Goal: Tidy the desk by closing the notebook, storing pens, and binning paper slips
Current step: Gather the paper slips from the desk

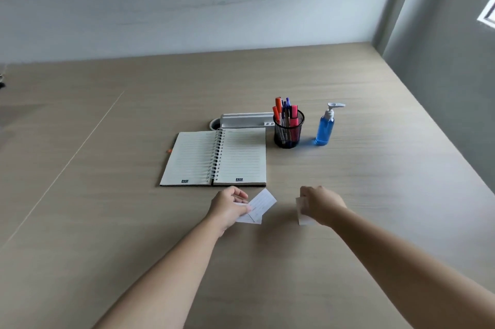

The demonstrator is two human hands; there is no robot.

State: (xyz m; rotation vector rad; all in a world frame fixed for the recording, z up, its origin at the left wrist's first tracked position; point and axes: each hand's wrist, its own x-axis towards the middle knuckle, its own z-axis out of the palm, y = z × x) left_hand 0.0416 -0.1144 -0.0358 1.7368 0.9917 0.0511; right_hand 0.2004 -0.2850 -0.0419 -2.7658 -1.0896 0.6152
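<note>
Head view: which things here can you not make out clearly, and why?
- Paper slip in the right hand: mostly covered by the fingers and blurred.
- Writing on the slips in the left hand: too small to read.
- Orange item left of the notebook: mostly hidden by its edge.
- Bin: not in view.

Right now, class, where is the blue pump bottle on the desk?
In the head view, the blue pump bottle stands upright on the desk, right of centre, just right of the black mesh pen holder and apart from it.
</note>
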